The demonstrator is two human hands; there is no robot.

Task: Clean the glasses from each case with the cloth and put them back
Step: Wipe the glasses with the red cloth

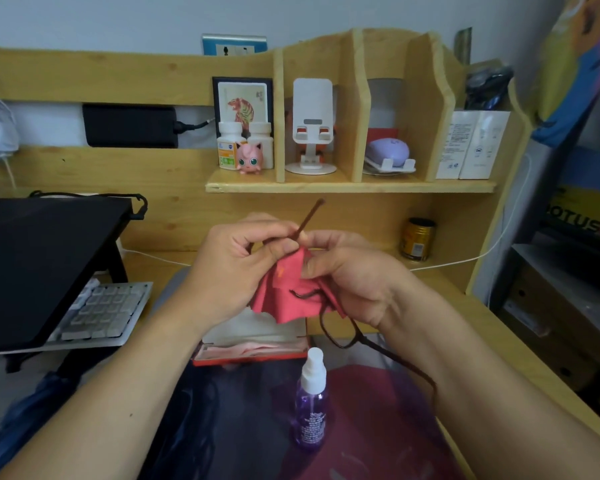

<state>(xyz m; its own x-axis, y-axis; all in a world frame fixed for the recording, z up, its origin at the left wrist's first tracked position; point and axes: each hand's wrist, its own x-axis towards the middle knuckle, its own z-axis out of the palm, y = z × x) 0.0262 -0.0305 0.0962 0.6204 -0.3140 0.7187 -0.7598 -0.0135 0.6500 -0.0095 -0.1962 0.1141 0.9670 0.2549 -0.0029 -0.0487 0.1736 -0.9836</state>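
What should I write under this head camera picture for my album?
Both hands, left hand and right hand, rub brown glasses with a red cloth above an open red case.

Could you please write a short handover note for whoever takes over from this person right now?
Left hand pinches the glasses at the upper temple arm.
Right hand presses the red cloth round a lens.
Open red case lies on the desk below the hands, spray bottle upright in front of it.
Done: glasses out, wiping under way.
Left: finish wiping, fold, return to case. No other case is clearly visible.
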